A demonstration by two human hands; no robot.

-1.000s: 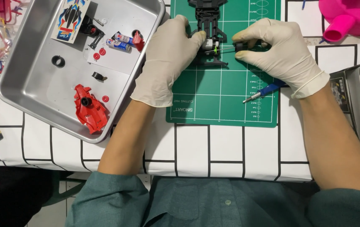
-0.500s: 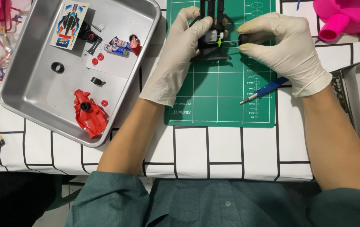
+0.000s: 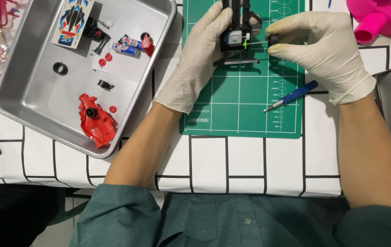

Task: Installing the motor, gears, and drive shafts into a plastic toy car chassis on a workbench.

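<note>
Head camera is showing my left hand [image 3: 200, 59] gripping the black toy-car chassis [image 3: 237, 34] over the green cutting mat [image 3: 241, 110] at the surface's far edge, while my right hand [image 3: 319, 50], having drawn slightly away, is pinching a small black wheel [image 3: 273, 40] on its axle.

Both my hands gloved white, forearms bare, angled inward from teal sleeves. Left hand [image 3: 200, 59] palm down, fingers curled in side grip at fingertips. Right hand [image 3: 323, 48] knuckles up, thumb and forefinger pinched shut.
</note>
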